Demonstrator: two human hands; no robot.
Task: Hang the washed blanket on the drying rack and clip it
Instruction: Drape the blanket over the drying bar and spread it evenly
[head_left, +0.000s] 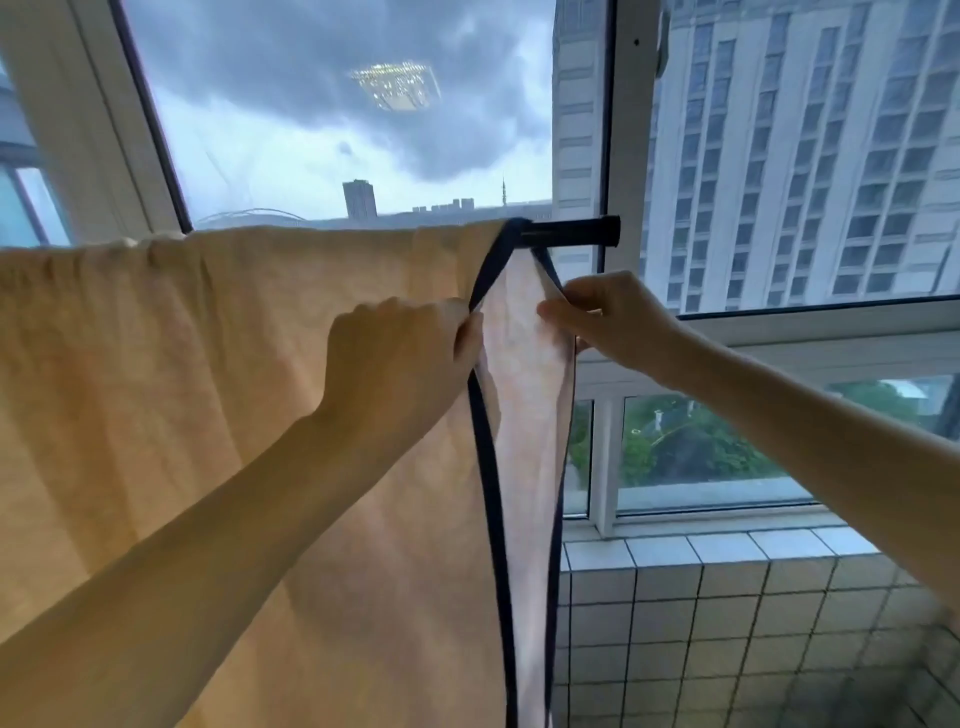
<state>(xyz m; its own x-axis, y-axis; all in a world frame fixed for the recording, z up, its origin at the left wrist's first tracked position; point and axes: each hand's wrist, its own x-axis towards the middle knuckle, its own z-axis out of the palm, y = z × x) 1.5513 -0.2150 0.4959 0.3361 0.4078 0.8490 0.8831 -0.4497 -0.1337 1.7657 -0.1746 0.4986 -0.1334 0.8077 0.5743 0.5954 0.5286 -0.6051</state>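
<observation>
Blanket (208, 389) draped over bar (571, 233) | your left hand (400, 364), right hand (618, 317) pinch its edge layers below bar's end | no clip visible

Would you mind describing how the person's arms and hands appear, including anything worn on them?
Both forearms are bare, with no sleeves in view. The left hand and right hand wear no gloves, and no rings, watch or bracelets are visible. No markings show on either arm.

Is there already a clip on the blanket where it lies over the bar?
No. The blanket hangs over the black bar with no clip visible on it, and both hands only pinch its dark-trimmed edges.
</observation>
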